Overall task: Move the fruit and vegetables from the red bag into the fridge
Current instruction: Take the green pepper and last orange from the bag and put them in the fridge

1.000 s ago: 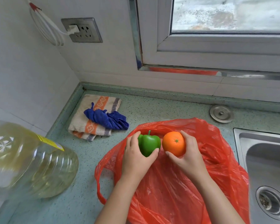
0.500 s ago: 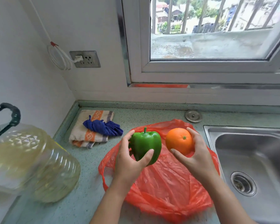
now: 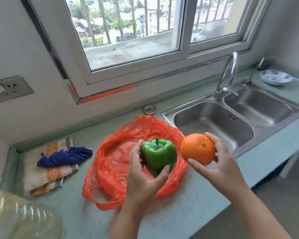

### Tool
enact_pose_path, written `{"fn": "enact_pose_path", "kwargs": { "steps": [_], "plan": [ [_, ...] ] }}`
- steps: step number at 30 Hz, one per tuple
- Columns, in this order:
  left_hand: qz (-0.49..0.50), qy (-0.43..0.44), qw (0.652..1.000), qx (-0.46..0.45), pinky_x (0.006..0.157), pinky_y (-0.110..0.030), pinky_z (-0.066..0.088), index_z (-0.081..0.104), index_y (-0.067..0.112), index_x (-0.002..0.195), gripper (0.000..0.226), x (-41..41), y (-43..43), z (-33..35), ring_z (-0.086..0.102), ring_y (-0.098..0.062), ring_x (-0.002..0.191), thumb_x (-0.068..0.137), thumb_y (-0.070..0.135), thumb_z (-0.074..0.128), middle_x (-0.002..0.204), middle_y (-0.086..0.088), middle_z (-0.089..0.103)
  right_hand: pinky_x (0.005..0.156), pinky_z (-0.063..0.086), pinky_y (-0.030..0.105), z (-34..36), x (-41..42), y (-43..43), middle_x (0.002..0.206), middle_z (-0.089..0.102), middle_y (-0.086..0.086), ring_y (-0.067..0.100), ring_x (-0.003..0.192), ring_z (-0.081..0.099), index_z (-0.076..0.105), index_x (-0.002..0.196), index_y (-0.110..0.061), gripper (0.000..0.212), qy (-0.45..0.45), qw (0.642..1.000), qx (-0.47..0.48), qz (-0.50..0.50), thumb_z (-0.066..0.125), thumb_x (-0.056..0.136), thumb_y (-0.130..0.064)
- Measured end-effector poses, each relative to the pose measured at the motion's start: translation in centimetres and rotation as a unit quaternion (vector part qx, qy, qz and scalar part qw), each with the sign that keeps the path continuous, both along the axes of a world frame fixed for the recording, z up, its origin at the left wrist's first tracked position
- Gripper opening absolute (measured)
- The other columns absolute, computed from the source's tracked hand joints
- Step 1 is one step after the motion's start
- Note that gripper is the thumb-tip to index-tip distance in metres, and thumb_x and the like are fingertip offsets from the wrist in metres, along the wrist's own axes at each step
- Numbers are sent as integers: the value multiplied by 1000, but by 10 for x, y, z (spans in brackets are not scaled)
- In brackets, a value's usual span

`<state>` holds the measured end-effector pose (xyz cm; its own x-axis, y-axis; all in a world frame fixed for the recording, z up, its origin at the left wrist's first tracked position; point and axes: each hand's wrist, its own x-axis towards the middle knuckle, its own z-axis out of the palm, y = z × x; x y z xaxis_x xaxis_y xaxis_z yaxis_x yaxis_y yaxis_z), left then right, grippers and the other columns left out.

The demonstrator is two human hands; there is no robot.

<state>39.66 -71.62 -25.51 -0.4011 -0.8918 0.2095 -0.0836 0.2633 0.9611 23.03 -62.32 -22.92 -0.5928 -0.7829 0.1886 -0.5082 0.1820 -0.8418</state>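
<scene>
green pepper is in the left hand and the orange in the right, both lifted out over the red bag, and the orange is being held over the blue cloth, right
Not quite. The head view shows the orange in the right hand near the sink, not over the blue cloth. The green pepper is in the left hand, above the red bag.

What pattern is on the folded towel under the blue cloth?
Cream towel with orange patterned bands and grey stripes; head view.
</scene>
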Motion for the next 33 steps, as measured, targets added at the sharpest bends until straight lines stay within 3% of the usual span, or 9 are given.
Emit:
{"fn": "enact_pose_path", "kwargs": {
  "steps": [4,11,14,17,21,27,33],
  "plan": [
    [-67,0,998,-3,103,-40,41,33,37,128,83,-23,29,-5,45,-10,124,56,45,73,133,7,43,76,35,2,5,-2,56,116,40,-13,-4,100,47,35,127,-37,76,5,998,3,-63,80,66,-27],
    [-190,15,981,-32,99,-45,42,38,32,126,78,-80,93,2,50,-19,116,57,37,72,123,0,48,71,36,-2,10,-21,154,117,39,-21,-27,98,38,34,120,-45,75,0,978,-23,-207,70,54,-46],
    [-229,26,972,-47,101,-36,41,40,34,126,76,-106,132,8,50,-14,117,57,36,71,124,6,49,72,35,-3,12,-33,201,119,39,-23,-26,100,38,32,120,-48,79,13,966,-32,-254,62,49,-61],
    [-279,35,959,-29,100,-27,40,42,31,127,77,-137,176,13,51,-9,118,57,37,71,125,8,52,74,34,-3,13,-48,251,124,40,-17,-26,101,38,32,122,-47,80,15,955,-41,-293,59,48,-62],
    [-329,40,943,-4,85,-8,40,41,41,119,72,-183,259,25,54,1,108,52,42,68,121,12,54,76,32,-5,13,-71,341,126,42,-13,-6,106,46,34,124,-45,82,16,938,-45,-342,61,49,-61],
    [-423,59,904,0,91,-18,44,41,38,124,76,-247,388,34,54,-2,112,54,37,71,127,6,53,86,35,15,11,-109,479,125,43,-13,7,112,47,39,129,-34,89,38,900,-49,-432,60,47,-62],
    [-493,44,868,-26,99,-37,44,39,30,131,79,-293,494,31,52,-16,117,59,34,72,127,-3,52,81,32,6,9,-127,587,121,45,-11,6,108,47,41,130,-28,92,36,854,-67,-514,60,46,-61]
  ]
}}
